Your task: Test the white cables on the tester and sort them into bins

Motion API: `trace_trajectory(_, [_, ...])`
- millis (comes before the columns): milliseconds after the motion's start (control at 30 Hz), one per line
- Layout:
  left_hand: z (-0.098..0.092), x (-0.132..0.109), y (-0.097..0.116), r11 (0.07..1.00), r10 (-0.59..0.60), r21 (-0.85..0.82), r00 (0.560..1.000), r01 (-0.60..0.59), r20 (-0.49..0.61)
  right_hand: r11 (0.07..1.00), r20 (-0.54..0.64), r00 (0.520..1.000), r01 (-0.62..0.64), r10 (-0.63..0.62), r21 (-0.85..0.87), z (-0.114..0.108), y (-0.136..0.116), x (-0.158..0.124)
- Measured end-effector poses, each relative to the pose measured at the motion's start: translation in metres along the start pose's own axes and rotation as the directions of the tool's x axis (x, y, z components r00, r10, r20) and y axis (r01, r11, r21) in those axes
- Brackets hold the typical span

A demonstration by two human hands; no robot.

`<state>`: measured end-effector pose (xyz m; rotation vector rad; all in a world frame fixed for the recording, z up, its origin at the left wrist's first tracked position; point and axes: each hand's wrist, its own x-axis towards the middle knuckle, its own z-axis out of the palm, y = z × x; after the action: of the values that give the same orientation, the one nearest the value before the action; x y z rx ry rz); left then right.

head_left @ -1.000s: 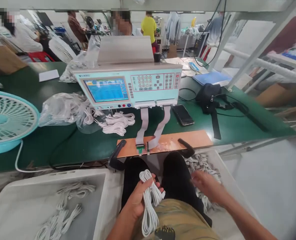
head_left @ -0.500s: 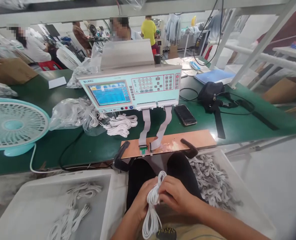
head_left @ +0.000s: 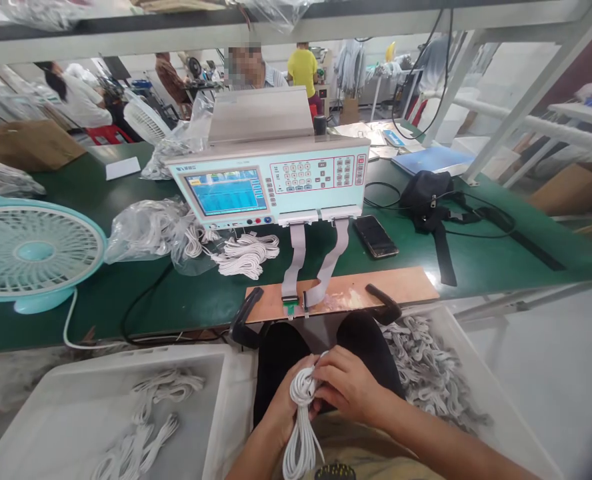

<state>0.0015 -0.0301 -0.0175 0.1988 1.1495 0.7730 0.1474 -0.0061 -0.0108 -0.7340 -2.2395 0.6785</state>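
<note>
A white cable coiled into a bundle (head_left: 302,427) is held over my lap, its loops hanging down toward me. My left hand (head_left: 287,399) is closed round the bundle from the left and partly hidden behind it. With bent fingers, my right hand (head_left: 345,381) pinches the upper part of the coil, where strands wrap round the middle. The cable's ends are hidden by my fingers. Ahead, a tester with a screen (head_left: 271,183) stands on the green table (head_left: 191,300); two grey ribbon cables (head_left: 296,257) run from it to a small green board (head_left: 291,308) on a copper-coloured plate (head_left: 396,283).
A white bin (head_left: 219,393) with several cable bundles is at my left; another bin (head_left: 481,363), heaped with bundles, is at my right. Black clamps (head_left: 246,319) grip the table edge. A fan (head_left: 36,250), a phone (head_left: 375,237) and a black bag (head_left: 426,193) lie around. People sit beyond.
The top loop of the coil has been drawn down, and the bundle's upper part now looks rounder, wrapped round the middle. My right fingers have shifted slightly. The view has tilted a little upward.
</note>
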Motion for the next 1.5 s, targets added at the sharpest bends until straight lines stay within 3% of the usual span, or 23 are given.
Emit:
trace_trajectory(67, [0.001,-0.004,0.004,0.989,0.105,0.105,0.994,-0.107,0.023,0.996,0.036,0.999,-0.019,0.016,0.083,-0.003,0.001,0.004])
trace_trajectory(133, [-0.001,-0.005,0.008,0.929,0.301,0.226,0.954,-0.294,0.005,0.977,0.074,0.995,-0.079,0.065,0.197,-0.007,0.001,0.007])
trace_trajectory(200, [-0.006,-0.005,0.012,0.786,0.541,0.366,0.841,-0.498,-0.019,0.942,0.086,0.984,-0.175,0.157,0.288,-0.009,0.002,0.009])
trace_trajectory(267, [-0.011,-0.003,0.014,0.687,0.664,0.419,0.747,-0.594,-0.029,0.908,0.073,0.966,-0.257,0.246,0.331,-0.008,0.003,0.011])
trace_trajectory(300, [-0.013,-0.003,0.016,0.692,0.666,0.403,0.745,-0.599,-0.035,0.901,0.062,0.96,-0.277,0.272,0.333,-0.008,0.004,0.012])
trace_trajectory(433, [-0.016,-0.003,0.03,0.787,0.568,0.332,0.821,-0.52,-0.061,0.951,-0.005,0.969,-0.243,0.248,0.191,-0.001,0.009,0.019])
trace_trajectory(533, [-0.014,-0.002,0.047,0.7,0.586,0.486,0.81,-0.524,0.029,0.973,-0.101,0.968,-0.232,0.231,0.0,0.006,0.014,0.029])
trace_trajectory(600, [-0.013,0.0,0.057,0.654,0.574,0.543,0.813,-0.526,0.095,0.961,-0.159,0.949,-0.277,0.271,-0.014,0.01,0.018,0.035])
trace_trajectory(733, [-0.014,0.012,0.061,0.748,0.493,0.455,0.863,-0.484,0.107,0.882,-0.149,0.883,-0.404,0.446,0.242,0.018,0.026,0.045])
trace_trajectory(867, [-0.016,0.025,0.05,0.849,0.457,0.294,0.889,-0.439,0.007,0.708,-0.065,0.8,-0.487,0.597,0.512,0.023,0.03,0.051])
trace_trajectory(967, [-0.015,0.028,0.042,0.86,0.447,0.292,0.894,-0.419,-0.032,0.575,0.001,0.755,-0.501,0.656,0.646,0.025,0.032,0.054])
trace_trajectory(1100, [-0.015,0.026,0.043,0.801,0.52,0.36,0.854,-0.479,-0.018,0.491,0.031,0.729,-0.49,0.684,0.72,0.027,0.034,0.057])
trace_trajectory(1200, [-0.024,0.023,0.053,0.734,0.546,0.446,0.836,-0.513,0.063,0.454,0.048,0.7,-0.512,0.712,0.729,0.027,0.034,0.059])
trace_trajectory(1367, [-0.038,0.017,0.071,0.7,0.428,0.525,0.873,-0.484,0.235,0.253,0.163,0.616,-0.53,0.771,0.809,0.023,0.026,0.066])
trace_trajectory(1500, [-0.034,0.02,0.07,0.76,0.45,0.475,0.886,-0.444,0.109,0.189,0.17,0.585,-0.503,0.793,0.843,0.024,0.023,0.07])
